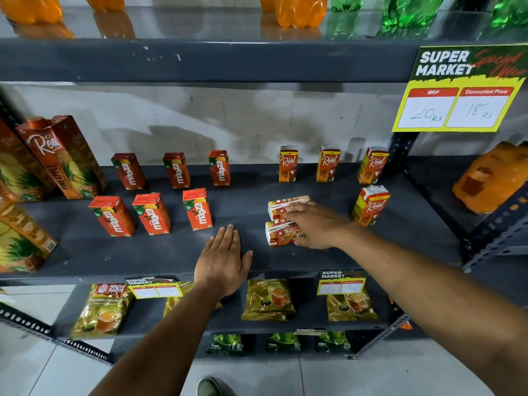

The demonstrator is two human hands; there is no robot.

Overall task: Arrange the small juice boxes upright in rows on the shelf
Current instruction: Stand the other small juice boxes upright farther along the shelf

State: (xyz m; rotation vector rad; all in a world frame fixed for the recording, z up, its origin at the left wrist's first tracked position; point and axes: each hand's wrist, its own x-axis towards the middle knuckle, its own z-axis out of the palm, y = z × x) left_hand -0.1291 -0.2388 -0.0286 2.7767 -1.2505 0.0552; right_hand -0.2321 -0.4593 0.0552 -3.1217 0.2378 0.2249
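On the dark shelf [160,252] several red Maaza boxes stand upright in two rows, such as one at the front [198,208]. Further right, three orange Real boxes stand at the back [288,164] and one stands in front at the right [371,205]. Two Real boxes lie on their sides: a far one [281,205] and a near one [278,234]. My right hand [317,227] rests over both lying boxes, fingers curled on the near one. My left hand [224,260] lies flat and open on the shelf's front edge, holding nothing.
Tall Real pineapple cartons [61,155] stand at the left. Orange and green bottles [300,10] fill the shelf above. A yellow price tag [460,90] hangs at the upper right. Tea packets [268,300] lie on the shelf below.
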